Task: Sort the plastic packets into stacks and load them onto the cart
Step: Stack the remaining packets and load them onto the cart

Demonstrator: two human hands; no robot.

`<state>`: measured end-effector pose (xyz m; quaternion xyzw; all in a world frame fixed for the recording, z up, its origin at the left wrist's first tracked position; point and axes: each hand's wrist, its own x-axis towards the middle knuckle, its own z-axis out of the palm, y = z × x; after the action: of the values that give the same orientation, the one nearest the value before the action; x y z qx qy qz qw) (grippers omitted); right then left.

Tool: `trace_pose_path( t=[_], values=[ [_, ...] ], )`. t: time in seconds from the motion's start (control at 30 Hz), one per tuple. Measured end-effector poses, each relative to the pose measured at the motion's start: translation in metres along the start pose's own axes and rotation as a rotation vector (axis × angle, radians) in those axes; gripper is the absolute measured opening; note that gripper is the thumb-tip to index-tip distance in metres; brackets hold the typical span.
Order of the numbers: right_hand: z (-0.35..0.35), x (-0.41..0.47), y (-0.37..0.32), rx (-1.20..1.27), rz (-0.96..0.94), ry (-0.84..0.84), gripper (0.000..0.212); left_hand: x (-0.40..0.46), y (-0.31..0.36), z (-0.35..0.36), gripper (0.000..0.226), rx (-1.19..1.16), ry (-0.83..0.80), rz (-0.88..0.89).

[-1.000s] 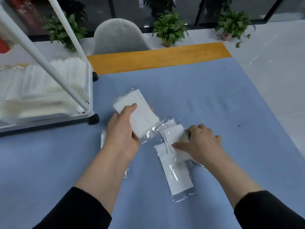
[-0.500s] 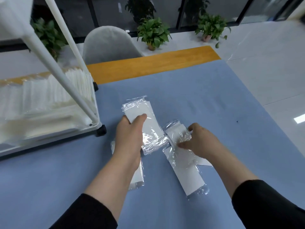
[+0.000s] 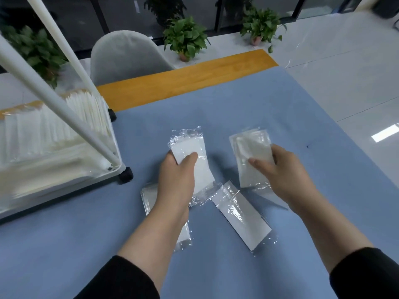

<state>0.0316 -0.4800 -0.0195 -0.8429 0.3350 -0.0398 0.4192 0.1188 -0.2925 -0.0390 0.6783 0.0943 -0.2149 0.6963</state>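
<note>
Far left there's the white cart, its tray already packed with rows of white packets, parked on the blue table cover right by my left arm. Next over, a loose packet lies flat on the cover, mostly hidden under my left wrist, long axis running toward and away from me. My left hand is grasping its own packet, thumb on top and fingers underneath, with the packet pointing away from me and leaning a bit left, raised off the cloth as far as I can tell. Between the two hands another flat packet sits on the cover, slanted so its near end swings right. Then my right hand is pinching a packet, thumb across the face, long axis again pointing away from me, roughly parallel to the left one. That's the bit that matters, I reckon: both held packets are lined up the same way and sit near each other, so bringing them together into one stack looks easy. The cart is on the left, so the left hand is the nearer one for loading.
</note>
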Motion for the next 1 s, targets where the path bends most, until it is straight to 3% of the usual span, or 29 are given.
trace_pose_path(
  t=[0.13,0.3,0.4,0.63,0.77,0.87,1.0],
  values=[
    [-0.006,-0.005,-0.008,0.586,0.175,0.083,0.008,-0.005,-0.002,0.013,0.008,0.031,-0.047,-0.019],
    [-0.010,-0.003,-0.023,0.977,0.229,0.133,0.004,-0.011,-0.004,0.024,0.014,0.050,-0.164,-0.022],
    [0.004,-0.006,-0.030,1.034,0.296,0.163,0.011,-0.019,-0.006,0.029,0.028,0.018,-0.287,-0.084],
    [0.022,-0.008,-0.033,1.155,0.349,0.136,0.021,-0.029,-0.014,0.026,0.025,-0.003,-0.485,-0.134],
    [0.014,-0.007,-0.035,1.277,0.434,0.115,0.007,-0.025,-0.018,0.020,0.023,-0.027,-0.406,-0.150],
    [0.008,-0.006,-0.036,1.268,0.395,0.120,0.006,-0.022,-0.021,0.019,0.024,0.014,-0.366,-0.132],
    [0.009,-0.007,-0.036,1.215,0.374,0.146,0.002,-0.028,-0.018,0.025,0.027,0.024,-0.404,-0.165]
  ],
)
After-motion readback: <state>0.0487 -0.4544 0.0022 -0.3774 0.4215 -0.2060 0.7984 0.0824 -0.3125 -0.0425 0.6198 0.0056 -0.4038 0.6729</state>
